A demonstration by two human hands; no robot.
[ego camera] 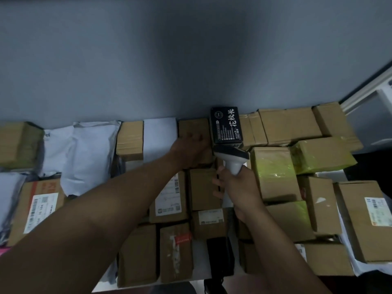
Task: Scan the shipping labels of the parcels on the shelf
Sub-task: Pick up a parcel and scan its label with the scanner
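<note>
Overhead view: parcels lie packed side by side on the shelf (pixel 197 266) against a grey wall (pixel 191 60).
Right hand (pixel 237 187): its fingers curl round the grip of a white barcode scanner (pixel 231 158), holding it upright.
Scanner head: dark-faced, aimed at the black printed box (pixel 226 126) in the back row and almost touching its near edge.
Left hand (pixel 188 151): reaches across to a plain brown carton (pixel 194 128) just left of the black box; it lies blurred on the carton top, and I cannot tell whether its fingers grip or only rest.
Labels in view: a white shipping label (pixel 169 200) faces up on a carton under the left forearm; another label (pixel 40 211) shows on a carton at far left.
Right side: cartons wrapped in yellow-green tape (pixel 273 166) sit just beside the scanner.
Left side: white poly mailers (pixel 84 155) lie among the cartons.
</note>
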